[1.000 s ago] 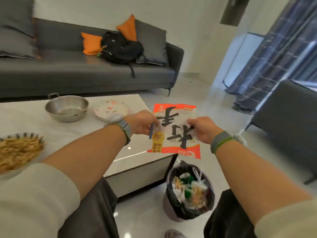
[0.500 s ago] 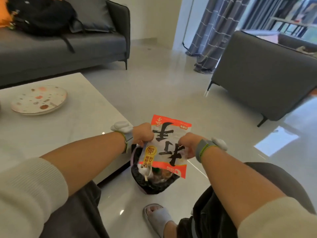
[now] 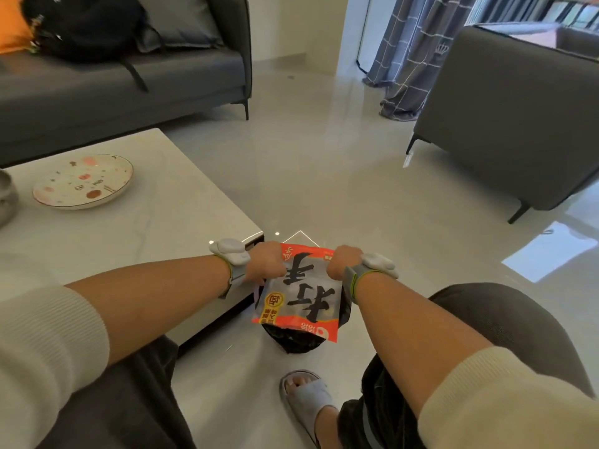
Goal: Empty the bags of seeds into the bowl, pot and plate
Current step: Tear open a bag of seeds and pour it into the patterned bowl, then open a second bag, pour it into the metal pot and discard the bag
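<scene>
Over on the left, the plate (image 3: pixel 82 181) sits bare on the white table (image 3: pixel 155 222), and just a sliver of the metal pot (image 3: pixel 6 197) peeks in at the edge. The bowl is out of sight.

The left hand (image 3: pixel 265 262) pinches the top left corner of the seed bag (image 3: pixel 301 293). Its fingers are curled tight on the edge. The right hand (image 3: pixel 343 262) does the same on the top right corner. Both arms reach forward and down, with the wrists bent low between the knees. The bag hangs upside down right over the black-lined bin (image 3: pixel 291 340) on the floor.

The bag looks flat and empty, I think, but part of it is hard to see through. If seeds are left inside, they could fall into the bin and be lost. If the hands let go off to one side, the bag could miss the bin and land on the shiny floor near the slipper (image 3: pixel 306 398).
</scene>
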The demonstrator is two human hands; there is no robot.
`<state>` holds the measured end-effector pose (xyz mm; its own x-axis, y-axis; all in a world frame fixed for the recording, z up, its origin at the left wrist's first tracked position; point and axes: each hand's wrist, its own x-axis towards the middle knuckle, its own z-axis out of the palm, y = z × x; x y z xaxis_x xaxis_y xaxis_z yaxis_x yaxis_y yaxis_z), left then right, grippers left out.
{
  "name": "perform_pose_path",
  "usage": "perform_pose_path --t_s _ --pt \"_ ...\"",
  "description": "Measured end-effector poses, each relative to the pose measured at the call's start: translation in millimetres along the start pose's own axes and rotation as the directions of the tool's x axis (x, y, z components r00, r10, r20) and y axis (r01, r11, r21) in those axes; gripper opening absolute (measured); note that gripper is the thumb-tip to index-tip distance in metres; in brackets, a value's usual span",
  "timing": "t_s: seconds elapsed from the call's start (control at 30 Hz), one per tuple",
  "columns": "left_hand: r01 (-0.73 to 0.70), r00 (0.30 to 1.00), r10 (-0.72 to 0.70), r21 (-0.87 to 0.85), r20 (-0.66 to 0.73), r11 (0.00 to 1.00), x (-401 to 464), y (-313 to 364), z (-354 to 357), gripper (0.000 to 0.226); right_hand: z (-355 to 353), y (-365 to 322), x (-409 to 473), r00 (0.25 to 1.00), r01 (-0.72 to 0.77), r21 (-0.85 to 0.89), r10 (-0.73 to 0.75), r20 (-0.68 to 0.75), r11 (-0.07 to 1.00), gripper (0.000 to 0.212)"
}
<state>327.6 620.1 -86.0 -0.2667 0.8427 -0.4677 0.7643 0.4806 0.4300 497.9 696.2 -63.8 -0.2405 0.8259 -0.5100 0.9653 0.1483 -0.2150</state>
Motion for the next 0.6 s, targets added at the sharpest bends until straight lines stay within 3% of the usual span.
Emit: perform_pose_path --t_s 0.07,0.17,0.23,0.4,0.6 --pt "-0.056 0.996 0.050 -0.077 -0.069 0.995 -13 0 -10 0.010 -8 -22 -14 0.984 0.111 0.027 -0.106 -0.144 0.993 0.027" --pt "-0.076 0.992 0.036 -0.349 -0.119 0.934 -25 4 -28 0.040 -12 -53 -32 0.920 0.335 0.207 -0.272 -0.281 0.919 0.028" --pt "-0.111 0.979 0.016 -0.468 -0.202 0.877 -51 -10 -53 0.044 -12 -90 -57 0.883 0.432 0.277 -0.340 -0.324 0.859 0.031" --pt "-0.142 0.933 -0.095 -0.601 -0.346 0.787 -103 -44 -99 0.040 -12 -146 -99 0.853 0.506 0.357 -0.396 -0.339 0.785 0.031" --pt "-0.022 0.810 -0.347 -0.617 -0.472 0.787 -203 -147 -144 0.037 26 -259 -166 0.756 0.654 0.279 -0.603 -0.253 0.703 0.032"
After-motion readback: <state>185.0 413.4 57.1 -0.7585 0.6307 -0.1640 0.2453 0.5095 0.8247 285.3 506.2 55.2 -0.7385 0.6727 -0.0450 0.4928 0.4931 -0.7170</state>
